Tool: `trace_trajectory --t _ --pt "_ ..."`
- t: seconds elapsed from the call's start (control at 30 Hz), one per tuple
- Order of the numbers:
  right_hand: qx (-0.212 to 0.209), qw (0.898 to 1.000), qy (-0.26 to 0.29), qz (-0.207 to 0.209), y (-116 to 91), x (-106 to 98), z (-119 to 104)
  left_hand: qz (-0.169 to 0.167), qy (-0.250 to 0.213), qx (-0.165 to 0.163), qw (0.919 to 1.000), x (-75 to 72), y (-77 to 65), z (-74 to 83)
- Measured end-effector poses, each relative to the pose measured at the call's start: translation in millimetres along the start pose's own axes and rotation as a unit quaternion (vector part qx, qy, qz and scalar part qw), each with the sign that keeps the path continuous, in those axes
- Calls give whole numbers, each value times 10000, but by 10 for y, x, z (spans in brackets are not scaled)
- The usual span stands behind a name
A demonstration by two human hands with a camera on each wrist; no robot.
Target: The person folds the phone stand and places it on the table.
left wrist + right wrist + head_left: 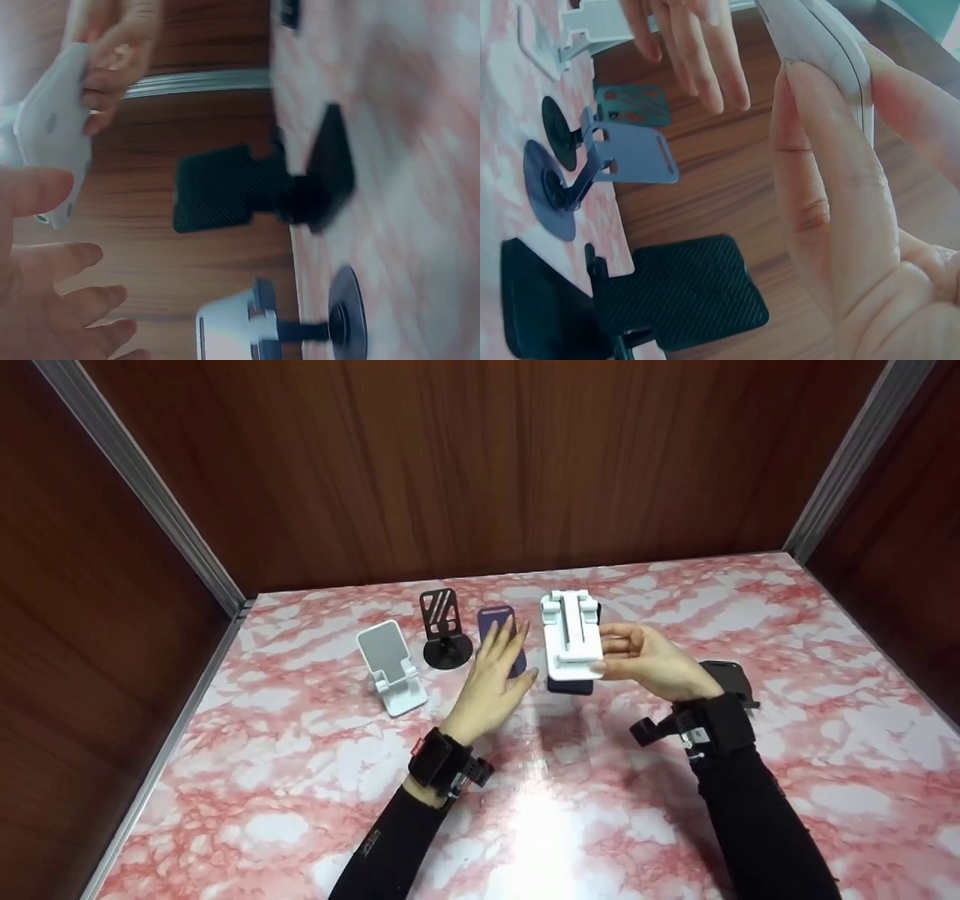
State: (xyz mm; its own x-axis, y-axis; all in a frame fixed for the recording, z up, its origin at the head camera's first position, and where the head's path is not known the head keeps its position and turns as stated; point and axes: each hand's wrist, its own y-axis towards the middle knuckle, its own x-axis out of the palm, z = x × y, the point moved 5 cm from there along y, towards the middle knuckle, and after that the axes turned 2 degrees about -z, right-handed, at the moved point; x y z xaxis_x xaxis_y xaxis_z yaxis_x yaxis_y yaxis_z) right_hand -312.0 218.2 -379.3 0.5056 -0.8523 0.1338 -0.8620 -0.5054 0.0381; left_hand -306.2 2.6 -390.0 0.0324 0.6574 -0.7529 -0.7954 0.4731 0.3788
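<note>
My right hand (660, 660) holds a white folded phone stand (572, 652) by its right edge, raised over the table with its hinged arms folded flat. In the right wrist view the thumb and fingers pinch the edge of this stand (817, 45). My left hand (487, 690) holds nothing; its fingers are spread, and it is apart from the white stand. In the head view it overlaps a purple phone stand (492, 618). Behind the held stand, a black phone stand (570, 687) is mostly hidden.
A white phone stand with a grey pad (386, 656) and a black round-based phone stand (448, 652) stand to the left on the marbled table (285, 780). A dark object (729, 676) lies partly behind the right wrist. Wooden panels (495, 472) enclose the table.
</note>
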Motion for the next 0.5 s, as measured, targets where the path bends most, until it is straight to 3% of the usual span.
trace_trajectory --t 0.13,0.23,0.5 --pt "26 10000 -71 -33 -48 -76 45 -64 1143 -56 9934 17 -78 -27" --pt "88 9998 -168 -57 -105 -155 66 -112 1675 -173 9857 3 -127 -63" --pt "114 9993 -349 23 -322 -415 119 -239 2155 -399 9754 -39 -296 -216"
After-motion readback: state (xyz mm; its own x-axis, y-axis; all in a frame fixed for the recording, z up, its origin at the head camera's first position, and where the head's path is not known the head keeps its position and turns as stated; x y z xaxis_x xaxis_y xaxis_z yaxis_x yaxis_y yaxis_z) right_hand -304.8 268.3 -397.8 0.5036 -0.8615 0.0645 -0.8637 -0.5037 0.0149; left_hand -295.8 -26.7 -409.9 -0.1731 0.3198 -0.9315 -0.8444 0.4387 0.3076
